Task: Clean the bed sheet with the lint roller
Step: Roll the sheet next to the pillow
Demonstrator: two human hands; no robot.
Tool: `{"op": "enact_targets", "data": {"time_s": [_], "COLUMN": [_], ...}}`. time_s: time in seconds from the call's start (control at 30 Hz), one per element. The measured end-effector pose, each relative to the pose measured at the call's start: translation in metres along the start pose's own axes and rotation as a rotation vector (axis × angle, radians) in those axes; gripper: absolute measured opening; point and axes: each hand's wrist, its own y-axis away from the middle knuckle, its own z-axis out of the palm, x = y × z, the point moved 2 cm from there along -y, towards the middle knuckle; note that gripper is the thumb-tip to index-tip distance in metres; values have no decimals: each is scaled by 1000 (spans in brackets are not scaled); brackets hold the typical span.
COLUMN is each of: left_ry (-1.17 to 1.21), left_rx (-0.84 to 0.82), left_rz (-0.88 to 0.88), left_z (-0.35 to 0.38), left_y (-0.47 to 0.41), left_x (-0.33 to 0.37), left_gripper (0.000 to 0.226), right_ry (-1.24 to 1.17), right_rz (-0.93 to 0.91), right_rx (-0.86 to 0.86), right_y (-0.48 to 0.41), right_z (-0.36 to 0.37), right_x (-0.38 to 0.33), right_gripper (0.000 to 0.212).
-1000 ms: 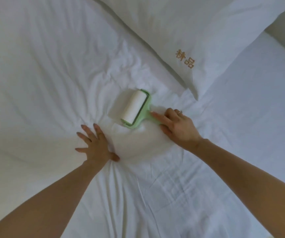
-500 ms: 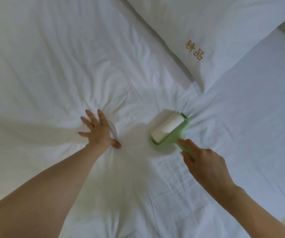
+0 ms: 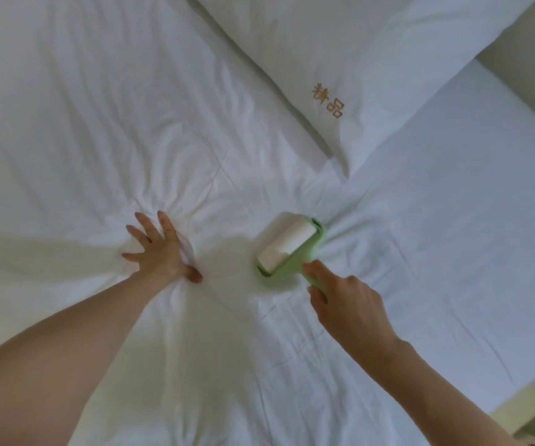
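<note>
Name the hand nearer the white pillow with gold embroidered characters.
Right. The right hand sits just below the white pillow; the left hand presses the white bed sheet farther left.

left hand (image 3: 158, 252) splayed flat, right hand (image 3: 346, 304) gripping

Compared with a second ago, the lint roller (image 3: 291, 252) now lies further right on the bed sheet (image 3: 98, 130), well apart from the left hand (image 3: 156, 252), its roll more slanted, and the right hand (image 3: 349, 307) gripping it sits nearer the person.
</note>
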Motion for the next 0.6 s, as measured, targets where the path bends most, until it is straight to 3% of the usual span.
{"op": "enact_targets", "data": {"time_s": [0.13, 0.3, 0.5, 0.6], "left_ry": [-34, -8, 82, 72], "left_rx": [-3, 19, 97, 65], "left_rz": [29, 21, 90, 128], "left_z": [-5, -8, 18, 40], "left_y": [1, 8, 42, 71], "left_x": [-1, -3, -18, -26], "left_gripper": [161, 158, 123, 123], "right_ry": [12, -43, -103, -76], "right_rz": [35, 16, 38, 78], "right_rx": [-59, -10, -6, -15], "right_y": [33, -15, -15, 37], "right_z": [-7, -2, 3, 5], "right_x": [13, -11, -14, 4], "right_gripper": [29, 31, 28, 30]}}
